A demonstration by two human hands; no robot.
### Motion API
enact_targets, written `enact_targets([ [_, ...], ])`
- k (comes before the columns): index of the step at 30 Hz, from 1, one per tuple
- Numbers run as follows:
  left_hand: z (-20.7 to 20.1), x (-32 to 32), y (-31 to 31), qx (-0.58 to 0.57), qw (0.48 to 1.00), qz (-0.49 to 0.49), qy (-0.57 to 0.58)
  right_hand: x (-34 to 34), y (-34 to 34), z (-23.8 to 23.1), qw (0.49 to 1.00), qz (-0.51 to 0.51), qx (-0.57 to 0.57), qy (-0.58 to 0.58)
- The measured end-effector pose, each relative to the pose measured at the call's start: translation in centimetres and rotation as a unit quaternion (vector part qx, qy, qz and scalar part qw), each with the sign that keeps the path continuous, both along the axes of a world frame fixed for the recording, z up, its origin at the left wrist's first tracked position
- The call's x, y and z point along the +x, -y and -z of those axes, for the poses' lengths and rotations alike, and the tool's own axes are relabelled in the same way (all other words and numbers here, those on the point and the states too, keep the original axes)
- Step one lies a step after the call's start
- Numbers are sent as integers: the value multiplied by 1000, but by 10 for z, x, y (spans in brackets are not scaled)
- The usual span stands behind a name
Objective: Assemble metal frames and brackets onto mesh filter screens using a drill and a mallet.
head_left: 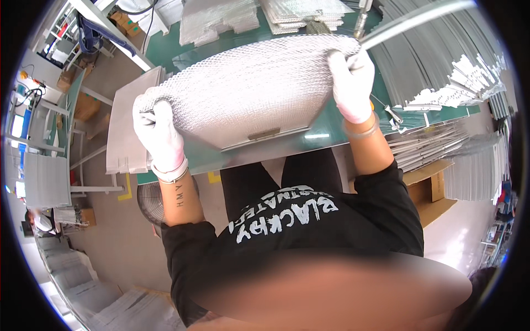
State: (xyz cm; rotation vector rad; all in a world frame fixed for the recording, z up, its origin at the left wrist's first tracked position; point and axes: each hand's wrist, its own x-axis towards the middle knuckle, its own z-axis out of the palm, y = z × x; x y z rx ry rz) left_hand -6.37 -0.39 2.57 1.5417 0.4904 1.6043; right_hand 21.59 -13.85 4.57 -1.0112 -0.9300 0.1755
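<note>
A wide silvery mesh sheet (248,83) is raised between my two hands, its far edge bowed. Its near edge rests at the green tabletop (207,160), beside a thin silvery strip. A small brownish rectangular piece (264,134) shows at that edge. My left hand (157,127), in a white glove, is closed on the sheet's left corner. At the far right corner my right hand (353,83), also gloved, pinches the mesh. A long pale bar (419,21) runs from just beyond this hand to the upper right; whether the hand touches it I cannot tell.
Stacked mesh panels (218,22) lie at the table's far side. Long grey strips (425,60) are piled on the right, near a screwdriver (393,114). Flat grey panels (130,124) stick out at the left. Below stand a round fan (150,201) and an open carton (436,190).
</note>
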Motion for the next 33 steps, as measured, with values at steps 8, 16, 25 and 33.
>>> enact_targets([
  [8,17,-11,3,42,999,23,-4,18,1,31,999,15,-9,32],
  [16,90,-41,-12,-94,981,122,-116,11,13,36,965,-231,-125,-18],
  [25,121,-26,-3,-308,693,525,-386,48,22,128,772,-524,-284,219],
  [33,68,-30,-2,-110,751,427,-492,53,29,115,800,-417,-330,280],
])
